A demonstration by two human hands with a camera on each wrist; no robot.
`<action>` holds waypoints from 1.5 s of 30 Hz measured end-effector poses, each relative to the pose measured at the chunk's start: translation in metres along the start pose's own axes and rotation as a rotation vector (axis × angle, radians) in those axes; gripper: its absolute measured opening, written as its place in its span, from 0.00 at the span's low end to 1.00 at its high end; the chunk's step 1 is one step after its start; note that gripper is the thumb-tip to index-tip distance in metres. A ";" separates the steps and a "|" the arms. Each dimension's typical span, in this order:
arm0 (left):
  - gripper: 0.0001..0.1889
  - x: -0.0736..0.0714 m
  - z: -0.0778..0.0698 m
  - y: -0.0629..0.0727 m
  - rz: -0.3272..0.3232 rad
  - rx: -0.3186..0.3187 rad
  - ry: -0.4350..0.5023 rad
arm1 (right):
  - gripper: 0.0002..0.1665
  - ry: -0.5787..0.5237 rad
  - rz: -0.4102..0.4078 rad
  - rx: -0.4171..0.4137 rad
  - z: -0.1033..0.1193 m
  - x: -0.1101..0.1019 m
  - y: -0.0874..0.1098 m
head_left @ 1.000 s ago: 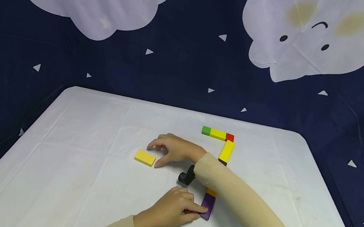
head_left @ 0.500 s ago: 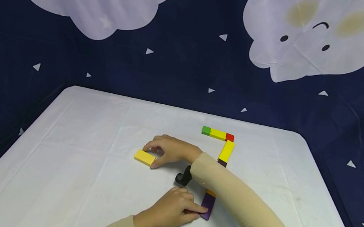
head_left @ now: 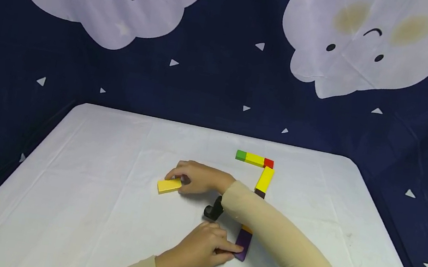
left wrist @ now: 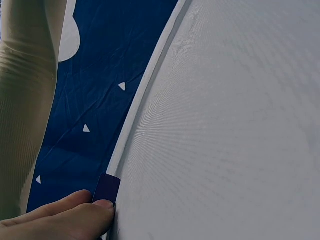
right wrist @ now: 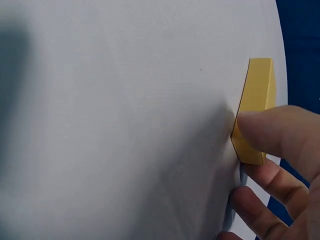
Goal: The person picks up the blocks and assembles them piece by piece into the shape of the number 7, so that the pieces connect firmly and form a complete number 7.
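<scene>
In the head view my right hand (head_left: 200,178) reaches across over the left one and pinches a yellow rectangular block (head_left: 167,186) at its right end. The right wrist view has the thumb on the near face of this block (right wrist: 257,85), with the other fingers behind and below. My left hand (head_left: 202,248) holds a purple block (head_left: 244,238) at the near end of a line of blocks, index finger on top and thumb at its lower edge. From the left wrist, the finger and thumb meet the end of the purple block (left wrist: 107,187).
Beyond the right forearm, the line continues with a yellow block (head_left: 265,179) and a dark block (head_left: 259,193). A green block (head_left: 241,155), a yellow one and a red block (head_left: 268,163) form its far end. The right sleeve (head_left: 285,238) hides the line's middle. White cloth (head_left: 80,206) covers the table.
My right hand has moved left and taken hold of the yellow block, which has turned so its left end lies nearer me. The left hand stays on the purple block.
</scene>
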State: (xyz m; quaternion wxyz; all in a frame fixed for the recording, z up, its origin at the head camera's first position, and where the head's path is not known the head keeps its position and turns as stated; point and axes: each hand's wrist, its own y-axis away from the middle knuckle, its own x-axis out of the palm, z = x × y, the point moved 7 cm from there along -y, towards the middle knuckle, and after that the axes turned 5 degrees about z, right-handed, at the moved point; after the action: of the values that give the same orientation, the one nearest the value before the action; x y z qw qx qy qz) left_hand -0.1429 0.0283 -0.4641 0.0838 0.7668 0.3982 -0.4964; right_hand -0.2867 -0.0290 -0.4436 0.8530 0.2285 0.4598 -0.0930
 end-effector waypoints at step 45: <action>0.13 0.000 0.000 -0.002 -0.035 0.016 -0.015 | 0.24 0.100 -0.392 0.496 -0.119 -0.059 0.054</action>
State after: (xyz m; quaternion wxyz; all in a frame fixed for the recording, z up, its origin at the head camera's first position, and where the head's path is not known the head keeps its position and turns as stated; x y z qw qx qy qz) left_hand -0.1442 0.0293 -0.4636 0.0722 0.7566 0.4067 -0.5069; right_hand -0.3879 0.0716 -0.4344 0.7136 0.3406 0.4998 -0.3537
